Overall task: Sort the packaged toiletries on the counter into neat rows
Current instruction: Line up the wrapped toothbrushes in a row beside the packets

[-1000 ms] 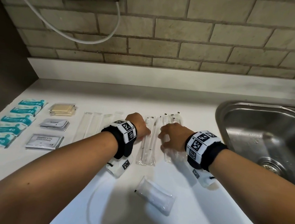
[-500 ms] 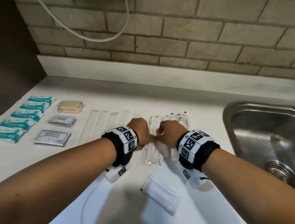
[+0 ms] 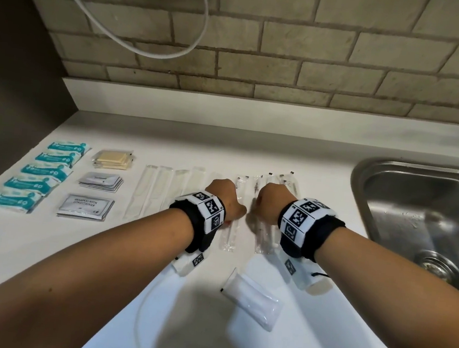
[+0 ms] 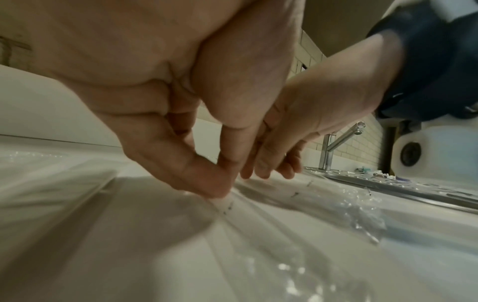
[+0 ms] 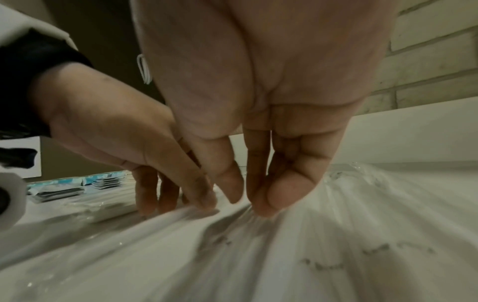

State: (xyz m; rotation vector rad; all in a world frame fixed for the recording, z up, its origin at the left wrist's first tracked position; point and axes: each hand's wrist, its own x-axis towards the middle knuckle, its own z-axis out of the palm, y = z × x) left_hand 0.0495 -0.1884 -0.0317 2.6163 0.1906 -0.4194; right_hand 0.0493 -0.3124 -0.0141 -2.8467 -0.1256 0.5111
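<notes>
Hands nearly touching: my left hand [image 3: 224, 199] pinches one of the long clear packets [image 3: 230, 231] under it, while my right hand [image 3: 269, 204] presses straight fingertips [image 5: 284, 194] on the neighbours. I reckon the slick film may slip under uneven pressure and skew the row.

Soft overhead light fills the head view, casting a broad shadow [image 3: 199, 327] on the desk [image 3: 50, 253]; lines bow at the edges. Both wrist views are dim, grainy, and smeared in the foreground.
</notes>
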